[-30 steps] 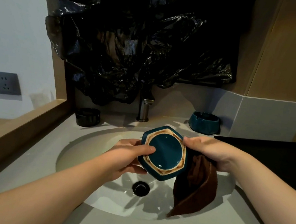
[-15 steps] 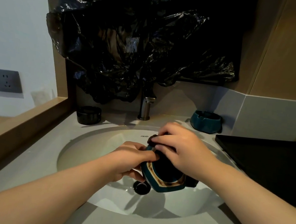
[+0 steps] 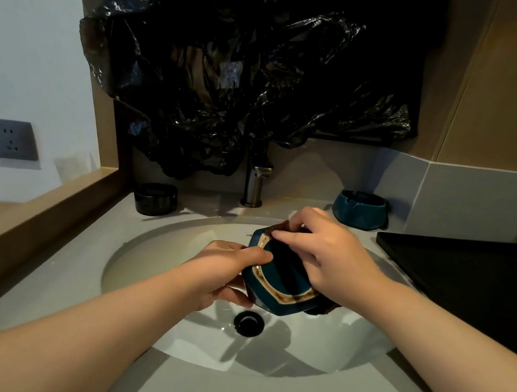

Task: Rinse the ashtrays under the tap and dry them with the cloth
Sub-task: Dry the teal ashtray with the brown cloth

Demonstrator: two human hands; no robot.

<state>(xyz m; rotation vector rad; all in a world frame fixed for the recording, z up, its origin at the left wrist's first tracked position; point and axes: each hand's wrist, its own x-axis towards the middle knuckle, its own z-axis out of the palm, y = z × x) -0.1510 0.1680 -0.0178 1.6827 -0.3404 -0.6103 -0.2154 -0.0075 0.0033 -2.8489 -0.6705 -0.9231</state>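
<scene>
teal ashtrays (image 3: 277, 304) (image 3: 359, 209) 2 | black ashtray (image 3: 154, 199) 1 | cloth (image 3: 280, 227) 1 | tap (image 3: 253, 184) 1 | black tray (image 3: 465, 281) 1
</scene>
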